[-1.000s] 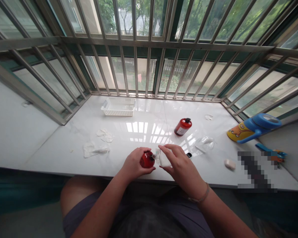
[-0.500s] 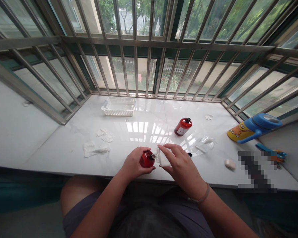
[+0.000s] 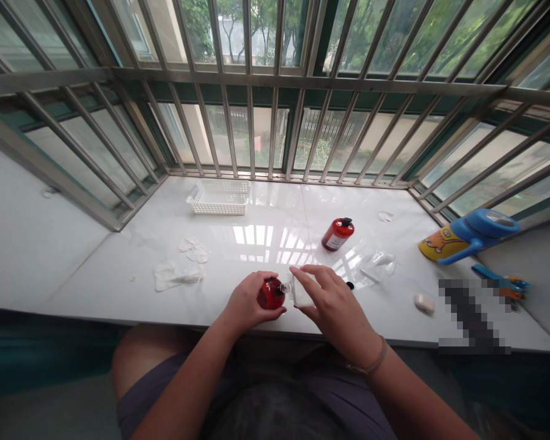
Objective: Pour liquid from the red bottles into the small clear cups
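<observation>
My left hand (image 3: 246, 300) grips a small red bottle (image 3: 270, 294), tipped on its side with the neck pointing right. My right hand (image 3: 332, 304) holds a small clear container (image 3: 301, 295) right against that neck. Both hands are over the near edge of the white marble sill (image 3: 266, 244). A second red bottle (image 3: 338, 234) with a black cap stands upright farther back, to the right of centre. A small black cap (image 3: 349, 285) lies just right of my right hand.
A white plastic basket (image 3: 219, 197) sits at the back left. Crumpled tissues (image 3: 176, 274) lie on the left, clear plastic wrap (image 3: 379, 263) on the right, a small pale soap-like piece (image 3: 424, 302) near the front. A blue and yellow toy (image 3: 470, 235) lies far right. Metal window bars (image 3: 275, 85) close the back.
Both hands have shifted very slightly; the bottle and the clear container stay pressed together in the same spot.
</observation>
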{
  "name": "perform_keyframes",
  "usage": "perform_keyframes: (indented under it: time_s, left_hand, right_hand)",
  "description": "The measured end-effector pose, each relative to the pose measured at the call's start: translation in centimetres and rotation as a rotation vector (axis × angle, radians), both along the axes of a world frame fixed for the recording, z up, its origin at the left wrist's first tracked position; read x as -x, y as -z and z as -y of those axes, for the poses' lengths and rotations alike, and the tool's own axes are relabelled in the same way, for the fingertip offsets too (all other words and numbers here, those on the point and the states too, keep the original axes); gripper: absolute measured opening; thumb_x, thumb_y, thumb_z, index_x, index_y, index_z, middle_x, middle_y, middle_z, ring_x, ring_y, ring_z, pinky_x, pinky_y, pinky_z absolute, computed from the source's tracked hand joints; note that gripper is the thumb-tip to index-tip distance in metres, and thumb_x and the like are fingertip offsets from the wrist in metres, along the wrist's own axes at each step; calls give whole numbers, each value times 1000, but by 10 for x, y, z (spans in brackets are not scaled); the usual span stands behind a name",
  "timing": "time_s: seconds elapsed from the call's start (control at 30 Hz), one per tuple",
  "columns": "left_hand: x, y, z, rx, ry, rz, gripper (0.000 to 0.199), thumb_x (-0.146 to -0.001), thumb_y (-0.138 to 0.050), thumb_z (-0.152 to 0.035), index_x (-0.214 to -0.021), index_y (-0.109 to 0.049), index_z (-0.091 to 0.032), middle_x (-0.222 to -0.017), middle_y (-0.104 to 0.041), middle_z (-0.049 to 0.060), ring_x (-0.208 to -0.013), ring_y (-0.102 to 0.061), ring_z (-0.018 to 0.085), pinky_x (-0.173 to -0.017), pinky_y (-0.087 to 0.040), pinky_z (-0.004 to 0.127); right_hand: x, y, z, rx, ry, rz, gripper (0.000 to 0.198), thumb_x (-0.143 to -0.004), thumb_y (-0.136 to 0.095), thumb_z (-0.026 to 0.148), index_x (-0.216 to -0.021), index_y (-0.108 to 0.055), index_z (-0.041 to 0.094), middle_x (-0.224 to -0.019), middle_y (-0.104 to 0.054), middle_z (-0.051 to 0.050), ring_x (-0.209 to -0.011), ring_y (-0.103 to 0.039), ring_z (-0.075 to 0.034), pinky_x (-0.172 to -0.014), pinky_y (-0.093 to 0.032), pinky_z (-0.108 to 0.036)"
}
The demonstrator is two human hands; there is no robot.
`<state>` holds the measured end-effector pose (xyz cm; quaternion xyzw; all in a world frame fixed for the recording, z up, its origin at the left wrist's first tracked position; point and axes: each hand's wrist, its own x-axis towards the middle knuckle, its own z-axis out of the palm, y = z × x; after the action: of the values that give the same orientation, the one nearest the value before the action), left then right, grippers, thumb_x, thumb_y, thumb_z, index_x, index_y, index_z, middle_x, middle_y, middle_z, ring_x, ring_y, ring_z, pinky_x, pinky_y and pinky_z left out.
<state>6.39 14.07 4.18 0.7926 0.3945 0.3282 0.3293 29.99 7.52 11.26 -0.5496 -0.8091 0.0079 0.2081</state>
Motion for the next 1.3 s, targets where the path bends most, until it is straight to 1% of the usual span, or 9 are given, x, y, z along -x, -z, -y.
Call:
perform_keyframes:
  time_s: [0.57, 0.7, 0.87, 1.17, 1.3]
  left_hand:
    - [0, 0, 0, 4, -10, -1, 68, -71, -95, -37, -130, -62, -29, -126, -73, 7, -116, -71, 29, -104, -59, 45]
    - [0, 0, 0, 3, -14, 3, 68, -71, -95, -37, -130, -63, -29, -125, -73, 6, -115, -72, 29, -104, -59, 44]
    - [0, 0, 0, 16, -9, -1, 68, -72, -94, -38, -131, -62, -29, -126, -72, 6, -116, -71, 28, -105, -58, 44]
    - [0, 2, 0, 22, -14, 3, 67, -72, -94, -38, -131, -62, -29, -125, -73, 7, -116, -71, 29, -104, -59, 45]
    - [0, 2, 0, 17, -17, -1, 67, -72, -94, -37, -131, -62, -29, -125, -73, 6, -116, -72, 29, -104, -59, 44]
  right_hand:
    - [1, -4, 0, -6, -5, 3, 88, -81, -82, 5, -158, -47, 30, -138, -65, -14, -127, -63, -36, -103, -59, -54]
    - [1, -5, -1, 0, -4, 10, 86, -82, -81, 5, -157, -47, 30, -139, -64, -14, -128, -62, -35, -104, -58, -53]
    - [2, -6, -1, 3, -9, 29, 84, -82, -82, 6, -156, -49, 26, -139, -64, -15, -127, -62, -35, -104, -58, -54]
    - [2, -7, -1, -6, -7, 30, 88, -81, -83, 5, -157, -48, 30, -138, -64, -14, -125, -63, -35, -102, -58, -54]
    - [2, -7, -2, -6, -8, 39, 85, -81, -83, 6, -156, -49, 28, -139, -64, -14, -126, -62, -35, -102, -58, -53]
